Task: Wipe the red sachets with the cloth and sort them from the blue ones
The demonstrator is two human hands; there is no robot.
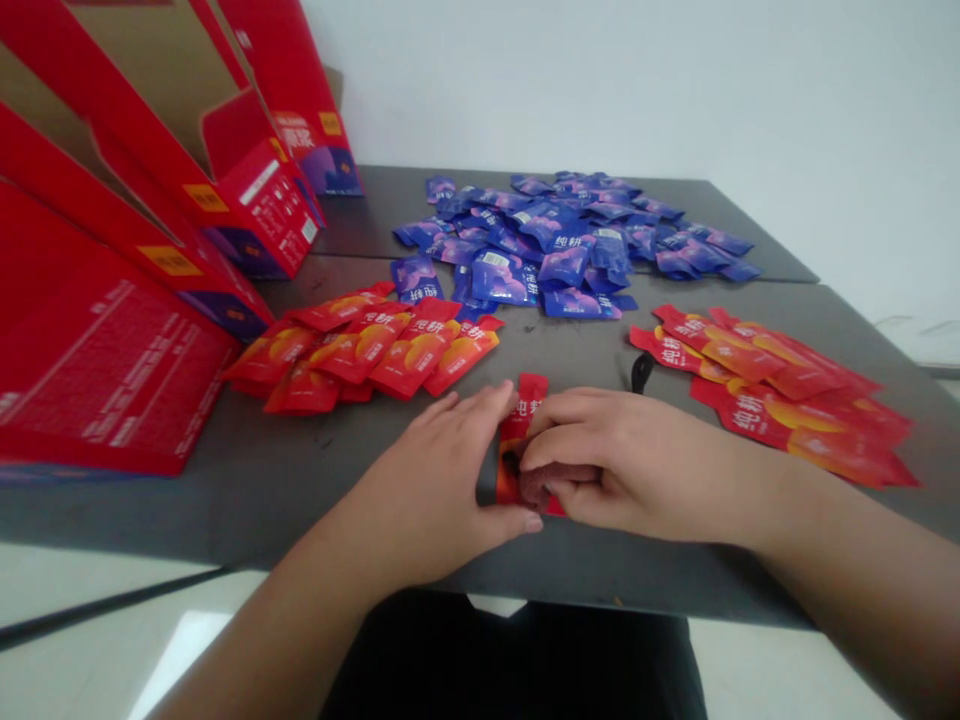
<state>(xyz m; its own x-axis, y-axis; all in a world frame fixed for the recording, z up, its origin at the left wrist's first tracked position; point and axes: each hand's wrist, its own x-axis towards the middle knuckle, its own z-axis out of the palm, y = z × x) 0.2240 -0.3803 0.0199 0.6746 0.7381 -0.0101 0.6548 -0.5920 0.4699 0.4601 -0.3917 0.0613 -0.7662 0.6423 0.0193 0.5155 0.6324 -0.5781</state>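
A small stack of red packets (527,410) lies near the front edge of the dark grey table (300,470), with a black band (487,480) around its near end. My left hand (442,470) grips the stack from the left, thumb under its near edge. My right hand (615,465) closes over the stack from the right, fingers curled onto the band.
Loose red packets lie in a pile left of centre (367,345) and another at the right (780,385). A heap of blue packets (555,240) sits further back. Red cardboard boxes (135,230) stand along the left. A black band (640,370) lies by the right pile.
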